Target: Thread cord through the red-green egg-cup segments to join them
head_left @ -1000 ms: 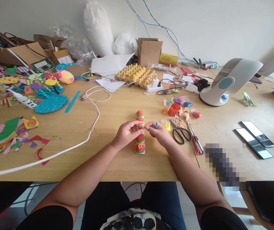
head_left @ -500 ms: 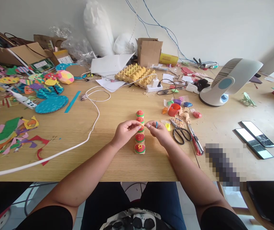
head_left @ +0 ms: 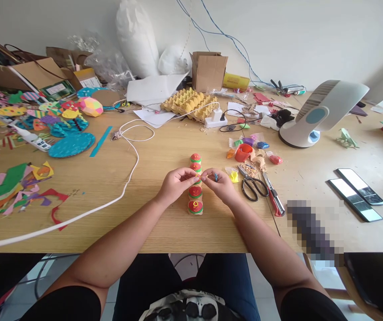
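A row of several small figures with red tops, green bands and tan bases runs away from me on the table; the nearest figure (head_left: 195, 207) has yellow face marks. Over the middle of the row, my left hand (head_left: 179, 183) is closed in a pinch, with a tiny yellowish bit at its fingertips. My right hand (head_left: 220, 183) faces it, thumb and forefinger pinched together near the same bit. A small blue tool (head_left: 216, 177) sticks up between its fingers. The fingers partly cover one middle figure.
Right of my hands lie a yellow clay packet (head_left: 233, 175), scissors (head_left: 254, 183) and a utility knife (head_left: 274, 195), with a red tape-like ring (head_left: 244, 152) beyond. A fan (head_left: 321, 113) stands farther right. The white cable (head_left: 111, 203) crosses the left side past paper scraps (head_left: 9, 187).
My right hand has moved slightly left, bringing its fingertips close to those of my left hand. The blue tool has tilted and shifted with it. My left hand stays nearly still.
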The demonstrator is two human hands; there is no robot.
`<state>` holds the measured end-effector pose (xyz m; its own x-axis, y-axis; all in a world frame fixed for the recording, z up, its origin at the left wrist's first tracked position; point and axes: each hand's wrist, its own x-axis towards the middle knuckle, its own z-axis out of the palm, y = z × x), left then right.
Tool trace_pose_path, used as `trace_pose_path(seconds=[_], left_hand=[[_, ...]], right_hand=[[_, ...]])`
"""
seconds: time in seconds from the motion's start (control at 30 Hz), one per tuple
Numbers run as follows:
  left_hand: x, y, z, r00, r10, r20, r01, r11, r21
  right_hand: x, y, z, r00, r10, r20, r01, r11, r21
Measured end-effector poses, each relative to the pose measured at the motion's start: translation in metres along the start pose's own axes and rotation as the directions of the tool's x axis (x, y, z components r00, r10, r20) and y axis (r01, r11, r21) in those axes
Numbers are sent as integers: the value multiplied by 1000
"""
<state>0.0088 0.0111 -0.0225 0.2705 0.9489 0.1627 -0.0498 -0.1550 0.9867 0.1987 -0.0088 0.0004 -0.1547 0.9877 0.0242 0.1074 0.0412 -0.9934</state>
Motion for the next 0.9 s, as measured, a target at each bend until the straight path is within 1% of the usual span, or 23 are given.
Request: trace_pose_path(seconds=[0.27, 0.4, 0.53, 0.67, 0.73, 0.8, 0.9], left_hand=[[-1, 0, 1, 1000, -5, 20, 5, 1000, -15], [-1, 2, 0, 1000, 1, 25, -1, 1000, 0], [0, 3, -2, 1000, 10, 5, -10, 1000, 15], [1, 5, -3, 1000, 25, -12, -24, 994, 106], [0, 9, -5, 1000, 29, 2, -29, 986, 164], [0, 14, -7, 999, 17, 44, -26, 974, 227], [0, 20, -11, 990, -54, 132, 1, 928, 373]], right_hand=[[2, 4, 1, 1000, 16, -10, -15, 998, 59], [3, 3, 2, 1000, 14, -3, -14, 988, 152], [3, 1, 1, 998, 57, 16, -59, 973, 223], [3, 0, 0, 996, 86, 24, -89, 970, 226], [3, 0, -2, 994, 106, 41, -112, 973, 203], [3, 0, -3, 990, 127, 64, -136, 978, 161], [3, 0, -4, 985, 134, 106, -143, 986, 85]])
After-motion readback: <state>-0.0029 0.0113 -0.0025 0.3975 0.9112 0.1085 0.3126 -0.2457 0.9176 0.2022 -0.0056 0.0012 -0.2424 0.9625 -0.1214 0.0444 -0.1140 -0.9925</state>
